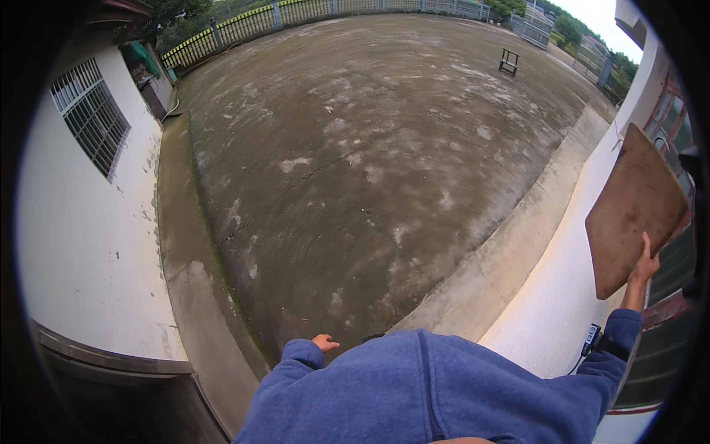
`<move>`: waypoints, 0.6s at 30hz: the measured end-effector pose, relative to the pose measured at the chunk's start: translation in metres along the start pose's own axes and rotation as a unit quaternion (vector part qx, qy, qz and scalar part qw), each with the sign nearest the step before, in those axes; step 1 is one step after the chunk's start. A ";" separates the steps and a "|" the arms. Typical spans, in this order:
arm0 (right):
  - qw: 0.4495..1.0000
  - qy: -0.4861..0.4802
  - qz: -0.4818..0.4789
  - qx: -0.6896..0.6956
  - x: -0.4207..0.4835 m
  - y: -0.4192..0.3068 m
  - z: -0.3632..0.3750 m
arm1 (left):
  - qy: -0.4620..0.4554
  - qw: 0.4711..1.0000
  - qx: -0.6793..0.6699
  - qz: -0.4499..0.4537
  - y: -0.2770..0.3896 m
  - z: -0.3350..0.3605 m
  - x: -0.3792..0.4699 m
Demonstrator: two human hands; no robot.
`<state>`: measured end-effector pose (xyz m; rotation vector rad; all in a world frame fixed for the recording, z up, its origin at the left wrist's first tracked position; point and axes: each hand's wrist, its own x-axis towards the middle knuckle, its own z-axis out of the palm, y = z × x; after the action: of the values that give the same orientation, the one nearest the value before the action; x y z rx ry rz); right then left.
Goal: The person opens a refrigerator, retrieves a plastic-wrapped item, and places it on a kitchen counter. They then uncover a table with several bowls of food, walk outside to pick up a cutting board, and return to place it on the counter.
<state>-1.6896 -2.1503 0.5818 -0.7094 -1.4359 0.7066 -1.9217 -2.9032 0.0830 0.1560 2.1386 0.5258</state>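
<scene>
Raised at the far right, my right hand [643,271] grips the lower edge of a flat brown board [635,213], with a digit lying along its near face. The rest of the fingers are partly hidden. The board stands tilted on one corner in front of a red-framed window [674,114] and beside the white wall. My left hand [325,342] hangs low in front of my body, holding nothing, its fingers loosely apart. A small device with a cable [592,336] is strapped to my right forearm over the blue sleeve.
A concrete yard [355,166] spreads ahead, bordered by a raised ledge [516,244] on the right and a mossy-edged walkway [188,250] on the left. Farther off stands a small chair-like frame [508,62]. A barred window [91,119] is in the left wall; a balustrade [249,28] closes the back.
</scene>
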 end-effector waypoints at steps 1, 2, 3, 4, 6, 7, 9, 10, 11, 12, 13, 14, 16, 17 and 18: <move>0.999 -0.051 -0.011 -0.008 -0.004 -0.007 0.015 | -0.002 1.000 -0.017 0.000 -0.004 0.006 -0.009; 0.994 -0.103 -0.018 -0.010 -0.011 -0.014 0.030 | -0.003 0.999 -0.034 -0.011 -0.011 0.010 -0.019; 0.987 -0.160 -0.027 -0.002 -0.019 -0.022 0.050 | -0.004 0.998 -0.055 -0.031 -0.017 0.016 -0.030; 0.980 -0.199 -0.020 0.003 -0.031 -0.029 0.071 | -0.002 0.997 -0.067 -0.042 -0.026 0.021 -0.042; 0.956 -0.292 0.005 0.019 -0.066 -0.038 0.120 | 0.024 0.995 -0.071 -0.064 -0.046 0.032 -0.070; 0.938 -0.344 0.021 0.020 -0.089 -0.041 0.143 | 0.028 0.993 -0.088 -0.072 -0.058 0.038 -0.083; 0.898 -0.437 0.040 0.040 -0.144 -0.046 0.185 | 0.033 0.987 -0.133 -0.081 -0.083 0.052 -0.113; 0.880 -0.472 0.047 0.028 -0.179 -0.048 0.208 | 0.020 0.980 -0.172 -0.096 -0.093 0.063 -0.129; 0.868 -0.493 0.059 0.001 -0.214 -0.052 0.229 | 0.012 0.974 -0.200 -0.106 -0.104 0.073 -0.143; 0.841 -0.537 0.049 0.042 -0.252 -0.059 0.247 | 0.017 0.968 -0.221 -0.117 -0.118 0.082 -0.157; 0.813 -0.574 0.055 0.075 -0.296 -0.065 0.259 | 0.021 0.962 -0.243 -0.127 -0.132 0.094 -0.172; 0.802 -0.591 0.066 0.056 -0.339 -0.074 0.270 | 0.021 0.955 -0.259 -0.143 -0.144 0.108 -0.186; 0.757 -0.645 0.084 0.065 -0.429 -0.097 0.286 | 0.027 0.934 -0.316 -0.166 -0.178 0.126 -0.214; 0.728 -0.674 0.096 0.080 -0.474 -0.110 0.293 | 0.031 0.922 -0.341 -0.180 -0.195 0.133 -0.229; 0.712 -0.688 0.097 0.103 -0.522 -0.125 0.298 | 0.035 0.902 -0.385 -0.190 -0.212 0.139 -0.243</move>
<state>-1.9943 -2.6366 0.3641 -0.0109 -2.5578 1.7349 -1.6501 -3.1243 0.1055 -0.7152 1.8036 1.0966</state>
